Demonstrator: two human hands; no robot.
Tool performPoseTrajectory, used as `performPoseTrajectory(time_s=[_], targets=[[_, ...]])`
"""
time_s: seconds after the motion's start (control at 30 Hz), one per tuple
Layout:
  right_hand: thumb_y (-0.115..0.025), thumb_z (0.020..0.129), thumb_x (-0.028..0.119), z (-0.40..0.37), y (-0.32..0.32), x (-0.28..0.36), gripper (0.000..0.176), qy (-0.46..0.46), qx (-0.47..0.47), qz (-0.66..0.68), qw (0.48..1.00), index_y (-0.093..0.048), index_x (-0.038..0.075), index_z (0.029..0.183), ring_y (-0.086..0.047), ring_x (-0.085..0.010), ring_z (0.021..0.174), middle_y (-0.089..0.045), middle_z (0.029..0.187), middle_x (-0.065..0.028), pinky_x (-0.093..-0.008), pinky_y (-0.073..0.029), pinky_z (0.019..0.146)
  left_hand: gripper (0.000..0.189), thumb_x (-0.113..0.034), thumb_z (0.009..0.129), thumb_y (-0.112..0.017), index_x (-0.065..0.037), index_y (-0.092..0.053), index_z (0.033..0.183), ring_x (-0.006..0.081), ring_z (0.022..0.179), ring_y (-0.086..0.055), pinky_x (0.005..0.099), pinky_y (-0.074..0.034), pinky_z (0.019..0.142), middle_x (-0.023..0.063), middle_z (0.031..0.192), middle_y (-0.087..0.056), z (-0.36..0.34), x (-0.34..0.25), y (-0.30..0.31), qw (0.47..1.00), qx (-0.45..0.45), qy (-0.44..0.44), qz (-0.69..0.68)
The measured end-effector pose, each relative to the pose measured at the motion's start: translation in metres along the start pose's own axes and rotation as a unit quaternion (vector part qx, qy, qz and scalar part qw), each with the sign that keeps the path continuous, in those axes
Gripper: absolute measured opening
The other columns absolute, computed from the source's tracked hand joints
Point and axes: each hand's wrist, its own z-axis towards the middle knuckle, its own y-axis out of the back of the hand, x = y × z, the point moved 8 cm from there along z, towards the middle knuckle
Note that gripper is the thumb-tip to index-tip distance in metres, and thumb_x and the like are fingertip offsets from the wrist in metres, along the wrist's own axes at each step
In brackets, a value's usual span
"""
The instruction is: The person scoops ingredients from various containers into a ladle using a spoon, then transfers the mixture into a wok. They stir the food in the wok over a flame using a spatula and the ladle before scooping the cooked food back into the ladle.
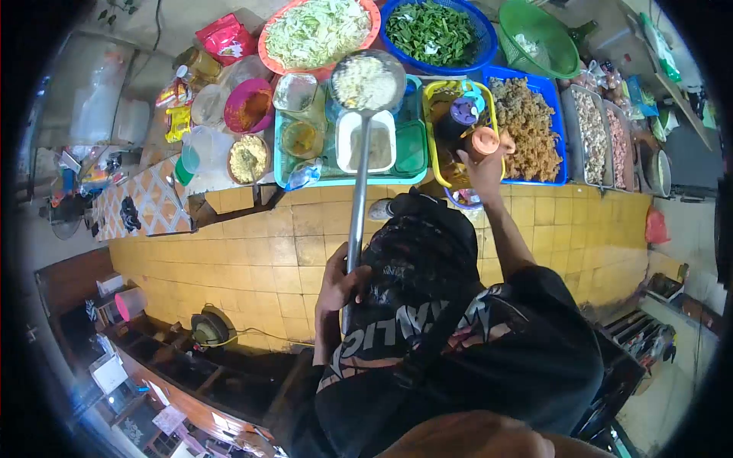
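Note:
My left hand [340, 281] is closed around the steel handle of a long ladle [358, 206]. Pale chopped food [366, 82] with bits of yellow lies in the ladle's round bowl, held over the back of a turquoise tray [321, 181]. My right hand [486, 164] grips a bottle with a pinkish-orange top [485, 140] at the right side of a yellow basket [437, 172]. Beside it in the basket stands a dark bottle with a purple cap [463, 111]. A white square container [366, 162] sits in the tray beneath the ladle's handle.
Behind are an orange basket of shredded cabbage [262, 57], a blue basket of chopped greens [492, 57] and a green basket [561, 61]. Fried pieces [527, 130] fill a blue tray on the right. Left are a pink bowl [267, 122] and a bowl of minced pale food [248, 159].

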Motion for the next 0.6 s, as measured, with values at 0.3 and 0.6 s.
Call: performPoseTrajectory(time_s=[0.3, 0.6], targets=[[-0.078, 0.072, 0.03, 0.068, 0.054, 0.079, 0.082, 0.12, 0.0, -0.022, 0.992, -0.028, -0.001, 0.129, -0.059, -0.0403, 0.099, -0.058, 0.11, -0.0237, -0.0442, -0.048, 0.082, 0.034, -0.007, 0.081, -0.063, -0.001, -0.049, 0.112, 0.0114, 0.043, -0.048, 0.025, -0.039, 0.039, 0.0035, 0.065, -0.054, -0.004, -0.004, -0.008, 0.991, 0.041, 0.0, 0.125], [-0.073, 0.066, 0.029, 0.096, 0.007, 0.22, 0.058, 0.29, 0.323, -0.392, 0.811, -0.046, 0.023, 0.117, -0.061, -0.0367, 0.096, -0.06, 0.098, -0.0174, -0.0454, -0.05, 0.079, 0.034, -0.011, 0.08, -0.065, -0.001, -0.051, 0.109, 0.0121, 0.054, -0.052, 0.0253, -0.042, 0.048, 0.0049, 0.072, -0.055, -0.007, -0.009, -0.013, 0.992, 0.052, -0.036, 0.111]])
